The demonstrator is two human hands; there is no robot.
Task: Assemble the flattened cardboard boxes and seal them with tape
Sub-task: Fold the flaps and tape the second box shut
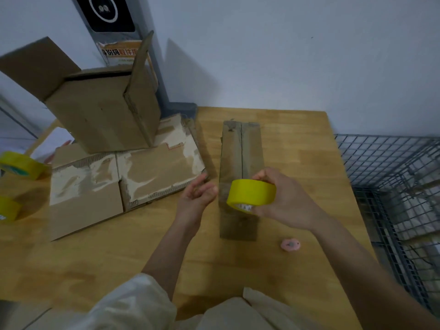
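Note:
A narrow cardboard box (240, 151) stands on the wooden table (119, 263), its two top flaps folded together with a seam down the middle. My right hand (283, 201) grips a roll of yellow tape (251, 195) just above the box's near end. My left hand (197, 194) hovers to the left of the roll with loosely bent fingers, holding nothing. A stack of flattened boxes (119, 177) with torn tape marks lies to the left. On that stack stands an assembled box (102, 110) with its flaps up.
Two more yellow tape rolls (21, 164) (8, 208) lie at the table's left edge. A small pink object (290, 244) rests near the box's front right. A wire cage (400, 186) borders the table on the right. The wall stands right behind the table.

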